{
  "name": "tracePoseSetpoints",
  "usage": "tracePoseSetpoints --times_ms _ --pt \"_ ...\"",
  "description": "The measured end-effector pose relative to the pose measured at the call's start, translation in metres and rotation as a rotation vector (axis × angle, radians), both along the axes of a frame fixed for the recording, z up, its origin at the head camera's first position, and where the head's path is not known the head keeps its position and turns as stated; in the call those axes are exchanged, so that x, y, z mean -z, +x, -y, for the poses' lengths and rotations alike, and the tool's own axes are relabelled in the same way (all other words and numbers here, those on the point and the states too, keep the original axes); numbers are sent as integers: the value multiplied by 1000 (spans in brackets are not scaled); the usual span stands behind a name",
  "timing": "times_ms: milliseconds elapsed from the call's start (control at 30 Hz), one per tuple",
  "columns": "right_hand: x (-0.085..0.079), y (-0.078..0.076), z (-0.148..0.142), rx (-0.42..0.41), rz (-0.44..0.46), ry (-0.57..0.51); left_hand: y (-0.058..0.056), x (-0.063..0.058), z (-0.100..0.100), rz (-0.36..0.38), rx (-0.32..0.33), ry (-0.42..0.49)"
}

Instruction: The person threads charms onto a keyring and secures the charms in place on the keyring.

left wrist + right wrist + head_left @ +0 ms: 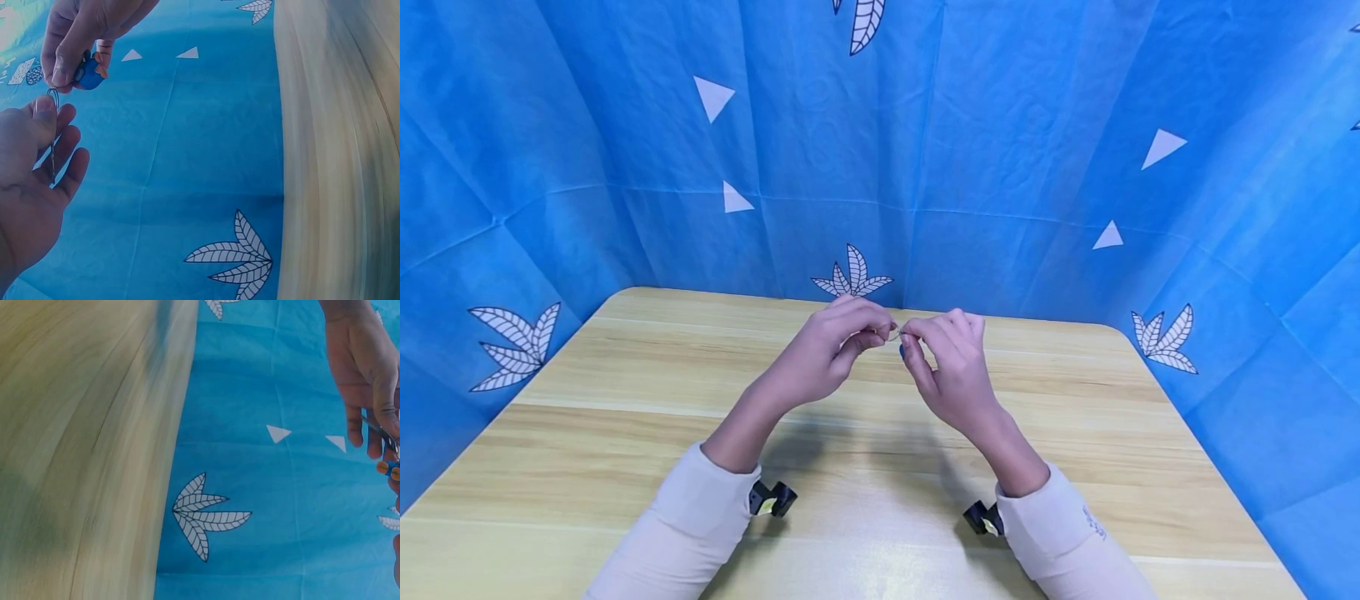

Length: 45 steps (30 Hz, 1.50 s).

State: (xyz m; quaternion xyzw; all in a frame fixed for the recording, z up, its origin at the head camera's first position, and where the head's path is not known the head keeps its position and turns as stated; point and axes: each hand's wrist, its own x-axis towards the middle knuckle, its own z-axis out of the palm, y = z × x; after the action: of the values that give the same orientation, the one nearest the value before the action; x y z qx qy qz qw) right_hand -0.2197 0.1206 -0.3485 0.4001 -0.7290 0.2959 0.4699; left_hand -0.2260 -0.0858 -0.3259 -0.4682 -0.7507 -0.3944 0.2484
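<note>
Both hands meet over the far part of the table in the head view. My left hand pinches a slim metal piece with a ring-like loop at its top; its other fingers stay loosely bent. My right hand pinches at that loop with thumb and forefinger. Beside the right fingers hangs a small blue trinket with orange parts, which also shows at the right edge of the right wrist view. The fingertips hide part of the metal, so whether trinket and loop are joined I cannot tell.
Below the hands lies a light wood-grain table. A blue curtain with white leaf and triangle prints hangs behind and along the sides. Small black cameras are worn at the white sleeve cuffs.
</note>
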Motion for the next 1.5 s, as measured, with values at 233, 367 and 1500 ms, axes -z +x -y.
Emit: tracePoseSetpoints --times_ms 233,367,1500 --pt "-1 0 0 18 -19 -8 2 1 -3 56 -6 -9" --pt "-3 0 0 20 -29 -11 0 2 -4 -37 -53 20" --pt "-6 3 -3 20 -41 13 -2 -1 0 164 12 93"
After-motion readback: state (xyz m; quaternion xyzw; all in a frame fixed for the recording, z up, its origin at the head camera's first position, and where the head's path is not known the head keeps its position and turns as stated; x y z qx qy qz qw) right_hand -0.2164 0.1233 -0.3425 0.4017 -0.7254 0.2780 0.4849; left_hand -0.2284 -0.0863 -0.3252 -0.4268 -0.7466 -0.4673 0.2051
